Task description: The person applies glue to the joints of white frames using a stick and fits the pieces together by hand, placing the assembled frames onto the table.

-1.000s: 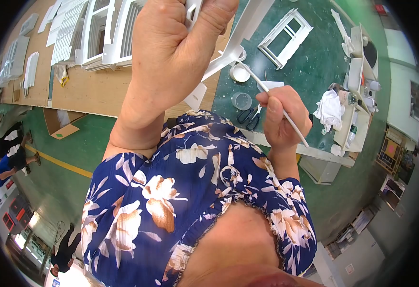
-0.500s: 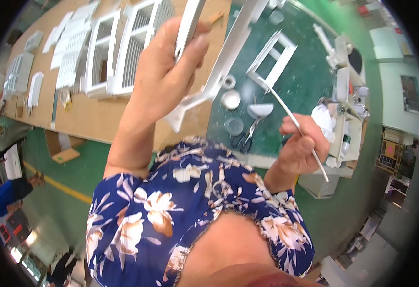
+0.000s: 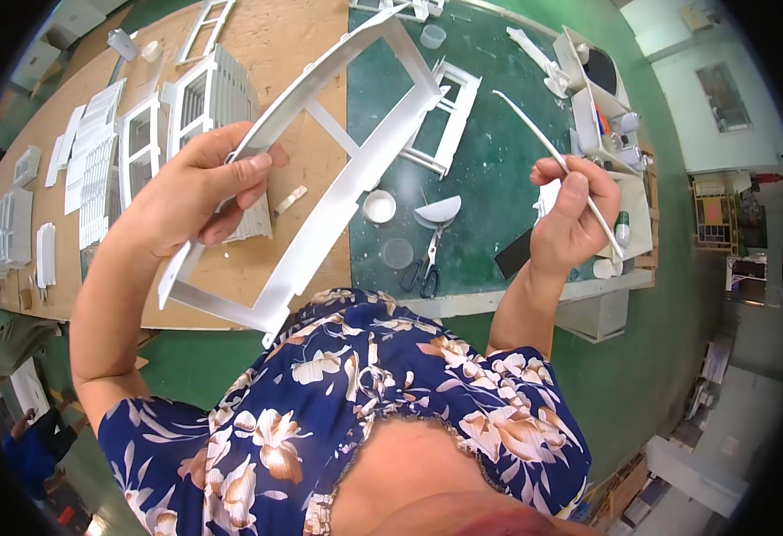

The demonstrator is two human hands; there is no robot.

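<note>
Frame (image 3: 333, 223), white and crossbarred, had turned over in the left hand (image 3: 199, 183): a moment earlier it stood nearly edge-on with its far end cut off by the view, and now it slanted above the table (image 3: 489, 196) with both long rails and the crossbar showing. That turn seemed to bring its inner faces into plain sight, though the slim white stick (image 3: 534, 129) in the right hand (image 3: 574, 210) was well apart from it, so no contact was under way. The left hand had also shifted outward and lower; its arm was bent at the elbow, and its grip was closed around one long rail, thumb on top, fingers curled beneath. The right forearm angled forward and slightly outward, its grip narrowed to a pen-like pinch on the stick, the fine tip aimed forward and leftward, over the table's green part.
</note>
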